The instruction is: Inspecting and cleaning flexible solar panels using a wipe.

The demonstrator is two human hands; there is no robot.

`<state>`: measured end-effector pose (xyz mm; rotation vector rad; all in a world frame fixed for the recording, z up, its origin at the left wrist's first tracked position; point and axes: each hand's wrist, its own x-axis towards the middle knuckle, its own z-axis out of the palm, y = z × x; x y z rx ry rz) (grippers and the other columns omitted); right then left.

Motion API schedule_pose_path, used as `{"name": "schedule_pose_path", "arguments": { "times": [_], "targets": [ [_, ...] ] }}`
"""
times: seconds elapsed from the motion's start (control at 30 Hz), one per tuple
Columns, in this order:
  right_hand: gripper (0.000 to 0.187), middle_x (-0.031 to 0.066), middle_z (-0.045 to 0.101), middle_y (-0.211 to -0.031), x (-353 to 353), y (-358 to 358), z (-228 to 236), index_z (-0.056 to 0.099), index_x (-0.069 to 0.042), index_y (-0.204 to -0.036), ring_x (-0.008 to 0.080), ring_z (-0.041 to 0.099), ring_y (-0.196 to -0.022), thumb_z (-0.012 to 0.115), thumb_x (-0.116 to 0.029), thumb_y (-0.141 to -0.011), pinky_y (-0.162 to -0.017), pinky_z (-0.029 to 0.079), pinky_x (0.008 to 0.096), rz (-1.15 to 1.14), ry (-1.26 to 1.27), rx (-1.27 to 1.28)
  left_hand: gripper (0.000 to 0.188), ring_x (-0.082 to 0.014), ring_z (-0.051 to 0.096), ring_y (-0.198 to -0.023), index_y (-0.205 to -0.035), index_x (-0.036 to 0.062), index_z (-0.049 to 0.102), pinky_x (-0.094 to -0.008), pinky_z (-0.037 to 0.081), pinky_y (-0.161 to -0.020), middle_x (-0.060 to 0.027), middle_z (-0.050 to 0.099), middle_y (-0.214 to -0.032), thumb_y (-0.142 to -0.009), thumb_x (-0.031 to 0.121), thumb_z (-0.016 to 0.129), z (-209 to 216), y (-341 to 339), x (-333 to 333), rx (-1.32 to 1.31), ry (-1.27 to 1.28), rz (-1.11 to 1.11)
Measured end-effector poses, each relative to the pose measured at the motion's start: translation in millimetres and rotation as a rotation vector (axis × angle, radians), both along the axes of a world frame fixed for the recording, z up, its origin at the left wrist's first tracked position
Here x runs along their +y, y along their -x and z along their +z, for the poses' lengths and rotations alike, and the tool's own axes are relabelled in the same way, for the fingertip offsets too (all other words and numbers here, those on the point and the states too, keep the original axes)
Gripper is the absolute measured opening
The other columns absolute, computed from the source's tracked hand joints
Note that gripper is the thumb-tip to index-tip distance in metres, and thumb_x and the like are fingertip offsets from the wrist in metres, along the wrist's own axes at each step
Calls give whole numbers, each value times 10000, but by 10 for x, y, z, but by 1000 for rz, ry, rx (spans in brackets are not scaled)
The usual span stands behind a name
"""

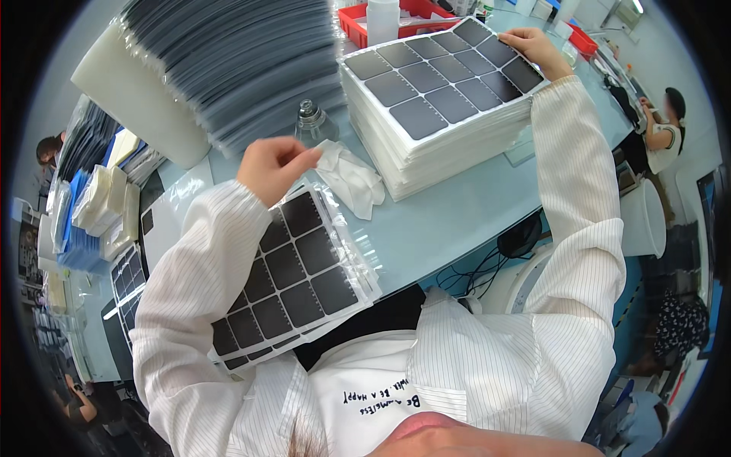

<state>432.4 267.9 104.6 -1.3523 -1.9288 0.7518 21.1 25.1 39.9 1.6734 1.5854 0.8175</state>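
At the far right, my right hand has its fingertips closed on the right edge of the top sheet, a white-bordered sheet of dark square panels. That sheet lies on a tall stack of white-edged sheets. My left hand is raised with fingers curled together, and what they may hold is hidden. Its fingertips are beside a crumpled white cloth. Below my left hand and forearm lies a lower pile of similar dark-panelled sheets, partly covered by my sleeve.
A clear glass bottle with a metal top stands behind the cloth. Beyond it rises a high stack of dark sheets, beside a large white roll. A red tray holds a white bottle. Cables hang by the table's front edge.
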Motion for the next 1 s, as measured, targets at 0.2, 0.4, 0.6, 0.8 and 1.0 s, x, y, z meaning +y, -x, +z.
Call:
{"name": "schedule_pose_path", "arguments": {
  "times": [0.2,0.4,0.6,0.8,1.0],
  "targets": [
    [323,-34,607,-755,-87,-60,55,648,-42,-948,29,526,-612,598,-341,-837,-540,393,169,-24,41,-156,241,-162,531,-694,-825,23,652,-287,432,-634,-62,600,-740,-772,258,653,-83,312,-436,289,-56,21],
    [300,16,626,-810,-587,-96,313,656,-55,-927,68,552,-691,598,-332,-829,-582,416,200,-177,-234,-89,310,-260,521,-941,-961,58,625,-343,438,-813,-96,578,-950,-736,260,692,-321,561,-659,411,-243,-84],
    [107,24,637,-815,-1914,834,352,644,-40,-849,82,554,-681,587,-129,-835,-564,402,192,56,-553,35,382,-276,508,-993,-1030,72,613,-355,436,-851,-116,547,-1025,-702,230,729,-433,589,-759,260,-199,-35],
    [190,98,596,-948,-2735,2097,-412,612,-29,-936,209,585,-793,610,-17,-746,-654,455,265,518,-424,-113,396,-257,501,-974,-1045,91,625,-345,442,-829,-107,552,-1006,-701,256,731,-549,656,-780,258,-253,-30],
    [335,122,559,-1008,-2426,2557,-1191,547,-10,-1063,270,559,-924,612,-26,-735,-787,444,325,560,-417,-77,402,-239,499,-970,-995,90,648,-326,429,-845,-87,554,-965,-655,276,755,-624,653,-760,263,-329,5]
  ]
}}
